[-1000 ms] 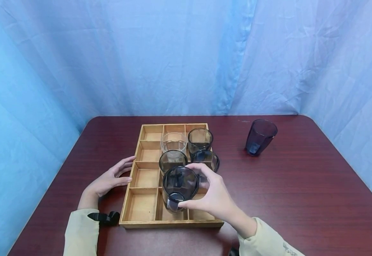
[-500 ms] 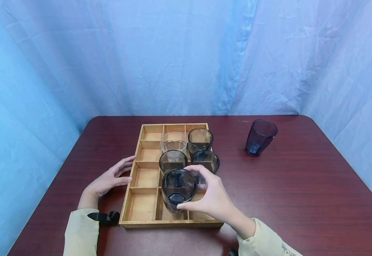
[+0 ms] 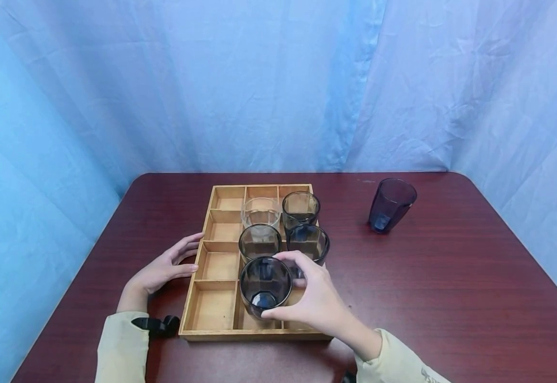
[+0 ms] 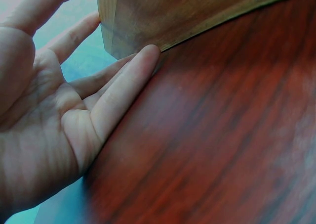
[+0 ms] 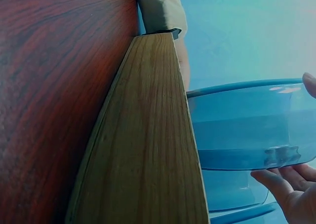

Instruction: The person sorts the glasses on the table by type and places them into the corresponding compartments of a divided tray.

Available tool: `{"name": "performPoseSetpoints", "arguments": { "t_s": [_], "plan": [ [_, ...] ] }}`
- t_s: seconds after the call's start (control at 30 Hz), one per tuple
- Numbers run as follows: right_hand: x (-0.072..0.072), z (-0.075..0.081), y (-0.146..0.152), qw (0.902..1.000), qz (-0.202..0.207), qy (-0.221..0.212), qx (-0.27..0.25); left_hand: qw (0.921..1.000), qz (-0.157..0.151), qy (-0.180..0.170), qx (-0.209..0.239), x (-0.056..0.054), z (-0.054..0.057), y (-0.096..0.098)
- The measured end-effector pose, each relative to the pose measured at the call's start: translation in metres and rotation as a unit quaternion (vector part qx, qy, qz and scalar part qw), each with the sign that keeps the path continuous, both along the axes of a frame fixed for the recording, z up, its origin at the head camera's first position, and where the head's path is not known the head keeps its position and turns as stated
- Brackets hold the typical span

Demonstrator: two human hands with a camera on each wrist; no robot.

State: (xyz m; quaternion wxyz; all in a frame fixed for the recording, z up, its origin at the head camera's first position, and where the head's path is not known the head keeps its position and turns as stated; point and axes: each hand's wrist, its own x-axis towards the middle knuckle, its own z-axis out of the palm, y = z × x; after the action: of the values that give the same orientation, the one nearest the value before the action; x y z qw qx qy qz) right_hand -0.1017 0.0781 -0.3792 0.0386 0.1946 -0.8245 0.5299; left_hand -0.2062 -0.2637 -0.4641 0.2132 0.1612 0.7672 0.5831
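Observation:
My right hand (image 3: 318,300) holds a smoky grey drinking glass (image 3: 265,287), thumb on the near side and fingers on the far side. That glass stands nearly upright at the front middle compartment of a wooden divided tray (image 3: 259,335). In the right wrist view the held glass (image 5: 242,130) shows behind the tray's wooden wall (image 5: 143,130). Fairly straight fingers of my left hand (image 3: 160,272) touch the tray's left side; in the left wrist view a fingertip (image 4: 148,56) rests at its lower edge. Just behind the held glass are two more smoky glasses, left (image 3: 259,240) and right (image 3: 308,240).
Farther back in the tray stand a clear glass (image 3: 260,211) and another smoky glass (image 3: 300,207). A dark purple glass (image 3: 391,205) stands alone at the back right of the dark red table (image 3: 431,298). Blue curtains (image 3: 259,90) hang around the table.
The held glass has come down and slightly toward the front left, and leans less. My right hand has moved with it. My left hand has stayed at the tray's side.

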Motion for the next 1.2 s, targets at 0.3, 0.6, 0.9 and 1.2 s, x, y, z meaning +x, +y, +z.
{"name": "performPoseSetpoints", "arguments": {
  "t_s": [0.3,0.6,0.9,1.2],
  "plan": [
    [0.0,-0.003,-0.001,0.9997,0.008,-0.022,-0.003,1.0,0.001,-0.003,0.001,0.0,-0.001,0.001],
    [-0.001,-0.005,-0.003,0.9997,0.014,-0.019,0.004,1.0,0.005,0.0,-0.008,0.0,0.002,0.001],
    [-0.001,-0.008,-0.003,0.9993,0.02,-0.023,0.02,1.0,0.001,0.006,-0.003,0.0,0.002,0.001],
    [-0.002,-0.015,-0.005,0.9986,0.039,-0.031,0.018,1.0,0.001,0.006,-0.001,0.0,0.002,0.001]
  ]
}}
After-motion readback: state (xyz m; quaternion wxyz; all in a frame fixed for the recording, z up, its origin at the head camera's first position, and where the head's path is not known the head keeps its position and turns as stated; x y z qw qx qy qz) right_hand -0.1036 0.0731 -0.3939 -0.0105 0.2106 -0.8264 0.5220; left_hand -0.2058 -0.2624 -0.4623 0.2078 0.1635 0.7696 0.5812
